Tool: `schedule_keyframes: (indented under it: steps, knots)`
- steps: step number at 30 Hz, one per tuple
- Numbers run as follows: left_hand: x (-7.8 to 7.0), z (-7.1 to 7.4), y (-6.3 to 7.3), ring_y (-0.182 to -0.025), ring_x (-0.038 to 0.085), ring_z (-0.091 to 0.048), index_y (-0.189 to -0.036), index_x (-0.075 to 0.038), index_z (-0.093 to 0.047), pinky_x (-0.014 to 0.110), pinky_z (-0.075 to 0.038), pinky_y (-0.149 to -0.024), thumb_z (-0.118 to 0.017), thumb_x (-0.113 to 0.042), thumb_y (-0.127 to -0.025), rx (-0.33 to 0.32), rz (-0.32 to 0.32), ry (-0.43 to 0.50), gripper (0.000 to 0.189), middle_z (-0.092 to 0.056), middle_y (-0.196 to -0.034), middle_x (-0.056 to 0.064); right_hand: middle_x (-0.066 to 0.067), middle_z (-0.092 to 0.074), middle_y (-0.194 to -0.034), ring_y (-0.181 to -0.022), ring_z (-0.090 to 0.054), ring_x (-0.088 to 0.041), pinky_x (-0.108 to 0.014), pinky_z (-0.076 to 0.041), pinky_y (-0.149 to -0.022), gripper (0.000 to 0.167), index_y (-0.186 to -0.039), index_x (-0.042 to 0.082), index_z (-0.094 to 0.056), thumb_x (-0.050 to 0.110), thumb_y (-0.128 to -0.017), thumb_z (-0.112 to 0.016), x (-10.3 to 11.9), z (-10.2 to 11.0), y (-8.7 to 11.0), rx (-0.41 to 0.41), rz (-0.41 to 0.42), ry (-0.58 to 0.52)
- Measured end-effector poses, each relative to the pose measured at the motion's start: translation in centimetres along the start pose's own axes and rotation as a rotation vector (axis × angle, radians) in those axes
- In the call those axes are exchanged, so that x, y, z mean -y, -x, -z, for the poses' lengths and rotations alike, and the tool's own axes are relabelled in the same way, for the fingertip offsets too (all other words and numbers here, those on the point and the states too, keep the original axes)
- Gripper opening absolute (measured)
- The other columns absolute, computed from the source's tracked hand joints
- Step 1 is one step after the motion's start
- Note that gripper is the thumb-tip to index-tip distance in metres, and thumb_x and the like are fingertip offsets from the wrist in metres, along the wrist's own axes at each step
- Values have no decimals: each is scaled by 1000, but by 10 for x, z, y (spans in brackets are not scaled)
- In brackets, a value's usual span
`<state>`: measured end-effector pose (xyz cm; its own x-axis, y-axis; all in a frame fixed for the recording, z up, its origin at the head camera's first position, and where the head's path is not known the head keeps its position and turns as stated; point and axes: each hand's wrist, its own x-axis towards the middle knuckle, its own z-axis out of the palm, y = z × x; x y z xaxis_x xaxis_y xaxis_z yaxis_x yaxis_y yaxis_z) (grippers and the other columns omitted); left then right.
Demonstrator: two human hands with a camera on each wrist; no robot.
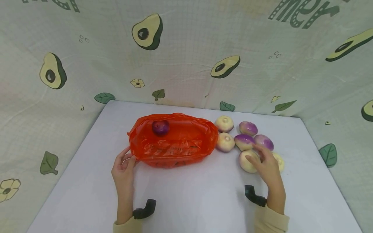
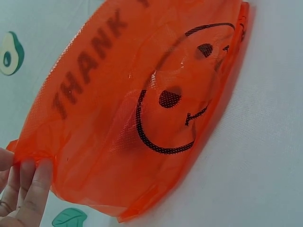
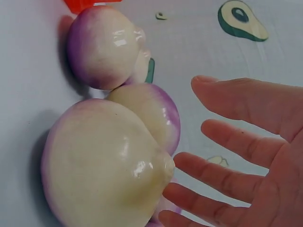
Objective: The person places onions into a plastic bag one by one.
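A red plastic bag (image 1: 175, 155) lies with its mouth open on the table, printed with "THANK" and a smiling face in the left wrist view. Inside it sits one purple turnip (image 1: 160, 127). My left hand (image 1: 123, 165) pinches the bag's left rim between thumb and fingers (image 2: 35, 189). Over at the right, my right hand (image 1: 266, 165) hovers with fingers spread above a cream-coloured turnip (image 1: 247, 161). Nothing is in its grasp; its fingertips (image 3: 182, 161) come close to that turnip's tip. A purple-and-white turnip (image 1: 244, 142) lies just beyond it.
Several more turnips cluster right of the bag, among them two pale ones (image 1: 225, 142) beside its right edge and purple ones (image 1: 263, 142) farther right. An avocado-print cloth (image 1: 186, 42) hangs behind the white table (image 1: 192, 197). Black wrist mounts (image 1: 144, 210) sit on both wrists.
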<state>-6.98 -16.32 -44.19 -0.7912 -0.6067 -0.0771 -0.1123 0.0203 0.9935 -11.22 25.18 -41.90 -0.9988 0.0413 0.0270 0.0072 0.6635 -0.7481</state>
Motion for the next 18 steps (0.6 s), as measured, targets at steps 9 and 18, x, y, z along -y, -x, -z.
schedule_keyframes:
  steps: [9,18]
  knots:
    - [0,0,0,-88,6,-62,-126,-21,-56,11,-50,-79,-59,-27,-91,-1,2,0,36,-54,-104,0,-23,-54,-110,-91,-48,-27,-32,-41,-74,54,-132,-4,-43,23,-89,-61,-12,3,-2,40,-27,111]
    - [0,0,0,-88,6,-62,-126,-20,-56,11,-50,-79,-59,-26,-91,-5,-4,9,36,-55,-103,1,-30,-51,-121,-105,-52,-38,-27,-48,-81,54,-134,-7,-39,23,-92,-58,-22,3,-2,88,-39,69]
